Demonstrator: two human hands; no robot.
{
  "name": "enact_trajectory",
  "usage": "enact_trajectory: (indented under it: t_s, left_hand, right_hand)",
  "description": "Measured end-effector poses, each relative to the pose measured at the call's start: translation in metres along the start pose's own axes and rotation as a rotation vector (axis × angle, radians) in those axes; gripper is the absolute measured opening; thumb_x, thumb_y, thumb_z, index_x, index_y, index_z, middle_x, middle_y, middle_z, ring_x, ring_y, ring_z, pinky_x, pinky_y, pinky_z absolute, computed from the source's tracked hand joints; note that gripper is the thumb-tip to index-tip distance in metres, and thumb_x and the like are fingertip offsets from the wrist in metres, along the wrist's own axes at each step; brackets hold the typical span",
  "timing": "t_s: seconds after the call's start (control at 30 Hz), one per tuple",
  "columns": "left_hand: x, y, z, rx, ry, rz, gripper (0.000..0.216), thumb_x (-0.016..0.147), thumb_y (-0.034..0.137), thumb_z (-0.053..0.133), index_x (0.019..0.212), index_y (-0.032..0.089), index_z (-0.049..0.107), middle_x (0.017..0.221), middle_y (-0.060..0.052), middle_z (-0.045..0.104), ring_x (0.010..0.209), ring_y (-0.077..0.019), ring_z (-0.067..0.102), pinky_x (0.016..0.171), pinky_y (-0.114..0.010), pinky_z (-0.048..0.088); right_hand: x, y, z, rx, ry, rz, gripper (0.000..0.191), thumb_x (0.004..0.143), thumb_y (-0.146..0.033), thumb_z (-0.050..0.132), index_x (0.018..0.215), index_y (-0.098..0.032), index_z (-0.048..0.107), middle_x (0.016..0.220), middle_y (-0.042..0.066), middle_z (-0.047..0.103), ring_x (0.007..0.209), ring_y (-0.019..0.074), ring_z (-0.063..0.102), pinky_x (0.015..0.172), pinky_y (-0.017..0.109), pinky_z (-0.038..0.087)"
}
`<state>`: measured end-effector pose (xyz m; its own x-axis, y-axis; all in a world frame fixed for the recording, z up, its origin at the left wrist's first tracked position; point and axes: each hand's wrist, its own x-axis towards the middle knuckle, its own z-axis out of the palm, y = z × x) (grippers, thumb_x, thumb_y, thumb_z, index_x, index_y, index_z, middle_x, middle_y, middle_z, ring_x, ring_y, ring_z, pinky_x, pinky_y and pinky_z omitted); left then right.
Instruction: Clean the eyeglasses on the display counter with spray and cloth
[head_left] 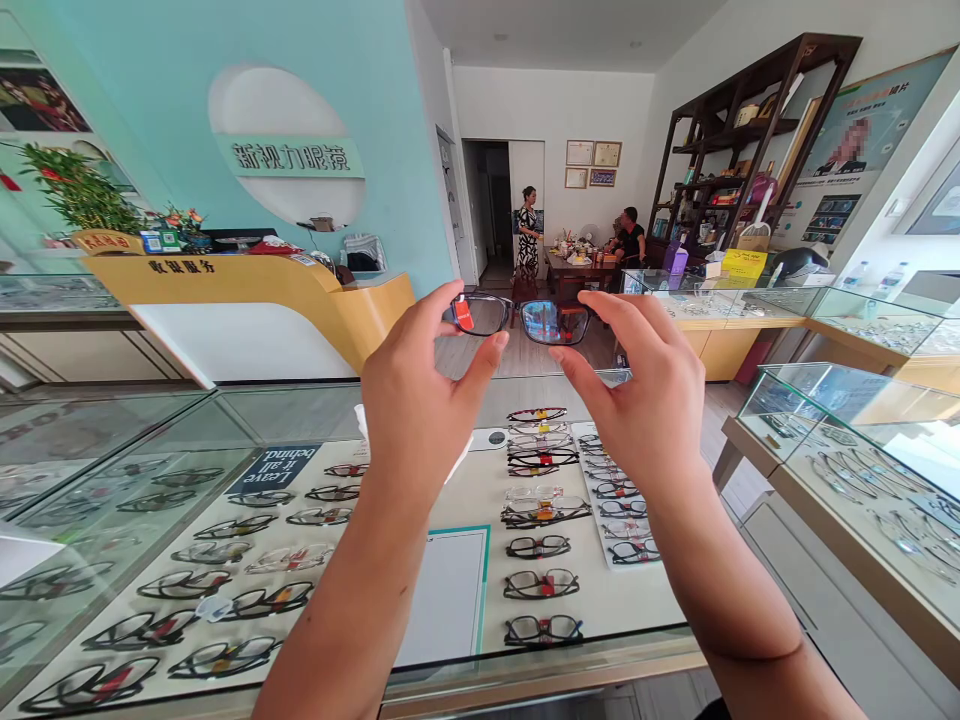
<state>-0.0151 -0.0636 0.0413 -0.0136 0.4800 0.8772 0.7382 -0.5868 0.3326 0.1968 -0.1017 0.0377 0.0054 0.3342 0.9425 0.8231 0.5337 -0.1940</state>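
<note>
A pair of dark-framed eyeglasses (pixel 513 314) is held up at chest height above a glass display case (pixel 450 665). My left hand (pixel 416 375) pinches the left end of the frame between thumb and fingers. At the opposite end, my right hand (pixel 637 375) grips the rim in the same way. An orange-red sticker (pixel 464 316) shows on the left lens, and the right lens gives off a bluish reflection. Below my hands, several rows of eyeglasses (pixel 541 583) with small coloured tags lie in the case.
A wood-fronted counter (pixel 360 320) stands ahead on the left. More glass cases (pixel 862 480) line the right side. Farther back, one person (pixel 528 235) stands and another (pixel 630 240) sits by a cluttered table (pixel 581 268). A dark shelf (pixel 739 130) stands against the right wall.
</note>
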Motion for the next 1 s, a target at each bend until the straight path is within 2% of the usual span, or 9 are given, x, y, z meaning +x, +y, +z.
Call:
enact_trajectory:
  t_s: [0.2, 0.47, 1.0]
  left_hand:
    - [-0.0002, 0.0024, -0.0009, 0.008, 0.076, 0.020, 0.050, 0.103, 0.051, 0.080, 0.149, 0.034, 0.069, 0.137, -0.005, 0.081, 0.122, -0.0290, 0.080, 0.112, -0.046, 0.062]
    - [-0.0005, 0.0052, -0.0027, 0.022, 0.094, 0.023, 0.048, 0.101, 0.054, 0.082, 0.144, 0.034, 0.071, 0.127, -0.006, 0.080, 0.115, -0.0287, 0.080, 0.109, -0.047, 0.063]
    - [-0.0013, 0.0048, -0.0036, 0.005, 0.100, 0.016, 0.049, 0.100, 0.053, 0.084, 0.143, 0.033, 0.071, 0.129, -0.006, 0.080, 0.119, -0.0302, 0.079, 0.110, -0.049, 0.063]
  right_hand:
    - [-0.0005, 0.0050, 0.0029, 0.003, -0.011, 0.012, 0.043, 0.110, -0.042, 0.070, 0.151, -0.029, 0.074, 0.140, 0.014, 0.081, 0.122, 0.0343, 0.079, 0.102, 0.051, 0.067]
    - [-0.0010, 0.0081, 0.0039, 0.015, -0.029, 0.030, 0.047, 0.111, -0.044, 0.068, 0.156, -0.031, 0.071, 0.139, 0.014, 0.081, 0.120, 0.0345, 0.079, 0.099, 0.051, 0.068]
    - [-0.0004, 0.0084, 0.0053, 0.020, -0.034, 0.030, 0.045, 0.110, -0.039, 0.069, 0.153, -0.029, 0.073, 0.142, 0.014, 0.081, 0.122, 0.0346, 0.080, 0.101, 0.054, 0.069]
